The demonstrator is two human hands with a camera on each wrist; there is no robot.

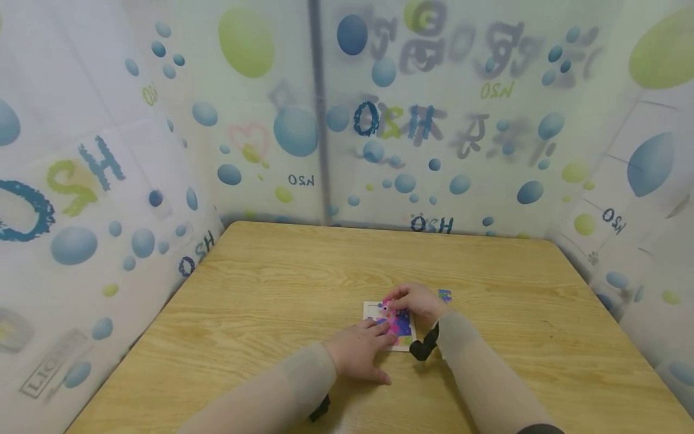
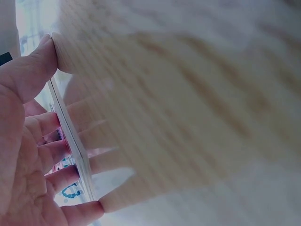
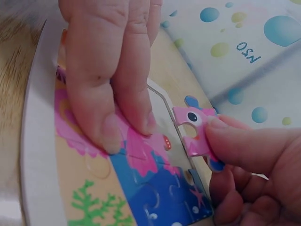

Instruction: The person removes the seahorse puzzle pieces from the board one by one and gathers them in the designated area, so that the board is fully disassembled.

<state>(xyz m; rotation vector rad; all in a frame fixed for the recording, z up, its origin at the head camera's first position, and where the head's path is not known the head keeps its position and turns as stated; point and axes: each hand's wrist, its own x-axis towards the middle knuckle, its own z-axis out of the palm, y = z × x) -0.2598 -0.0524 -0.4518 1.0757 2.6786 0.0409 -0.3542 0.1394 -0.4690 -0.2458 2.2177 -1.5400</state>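
Observation:
A jigsaw puzzle board [image 1: 366, 308] with a white rim lies on the table, its picture showing pink shapes, blue water and green coral. Across its assembled pieces rests my left hand [image 1: 358, 351], fingers [image 3: 96, 89] extended and pressing down. In the left wrist view, the left hand [image 2: 28, 150] meets the tabletop by the board's edge [image 2: 70, 132]. My right hand [image 1: 422, 302] pinches a pink puzzle piece [image 3: 195, 129] with a printed eye between thumb and fingers. That piece is tilted up beside a bare grey part of the board in the right wrist view.
Another loose puzzle piece [image 1: 445, 295], blue and green, lies on the table just past the right hand. The wooden table [image 1: 271, 283] extends around the board. Curtains [image 1: 260, 144] printed with bubbles enclose the table at the back and sides.

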